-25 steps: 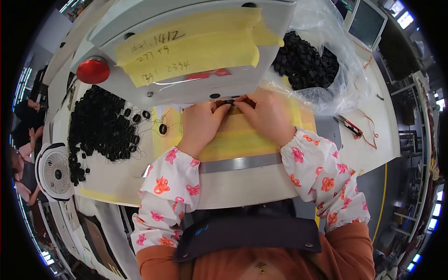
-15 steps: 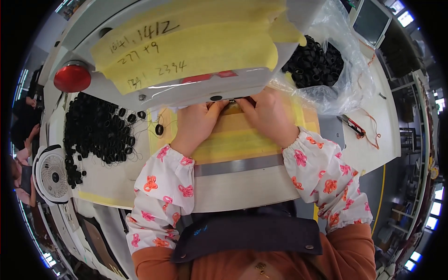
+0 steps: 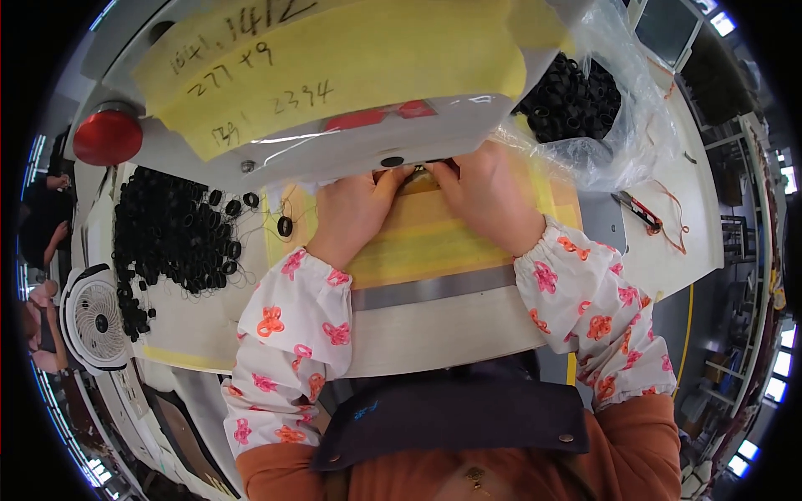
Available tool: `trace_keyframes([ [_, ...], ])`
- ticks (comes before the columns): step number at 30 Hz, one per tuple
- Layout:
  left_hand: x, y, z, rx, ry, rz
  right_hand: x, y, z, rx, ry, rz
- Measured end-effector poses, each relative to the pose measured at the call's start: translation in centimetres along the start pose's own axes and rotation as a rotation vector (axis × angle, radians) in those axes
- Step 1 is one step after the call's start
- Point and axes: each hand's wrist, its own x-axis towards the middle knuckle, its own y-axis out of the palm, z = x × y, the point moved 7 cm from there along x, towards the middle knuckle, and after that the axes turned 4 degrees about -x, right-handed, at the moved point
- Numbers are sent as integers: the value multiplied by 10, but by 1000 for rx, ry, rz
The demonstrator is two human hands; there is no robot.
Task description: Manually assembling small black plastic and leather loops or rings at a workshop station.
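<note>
My left hand and my right hand rest on a yellow pad on the machine bed. Their fingertips meet under the grey machine head. Between them they pinch a small dark piece, mostly hidden by the fingers and the head's lower edge. Both forearms wear white sleeve covers with red and pink flowers. A loose black ring lies just left of my left hand.
A heap of black rings covers the table to the left. A clear plastic bag with more black rings sits at the right. A red knob is at the machine's left, a small white fan further left, snips to the right.
The view has closed in on the machine, so its yellow-taped head fills more of the top. Both hands stay together under the head on the small piece.
</note>
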Motion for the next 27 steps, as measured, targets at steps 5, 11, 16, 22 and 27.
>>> trace_keyframes([
  [5,2,1,3,-59,81,-54,1,3,-3,-2,0,14],
  [11,1,-2,-6,-66,23,-26,3,4,-5,-42,-3,25],
  [16,0,0,4,-71,74,-45,3,5,-2,-11,67,37],
  [22,-3,-4,-1,-16,-112,16,3,10,-7,74,11,2],
  [27,6,5,1,-90,-29,-33,3,-2,-10,-29,15,-20],
])
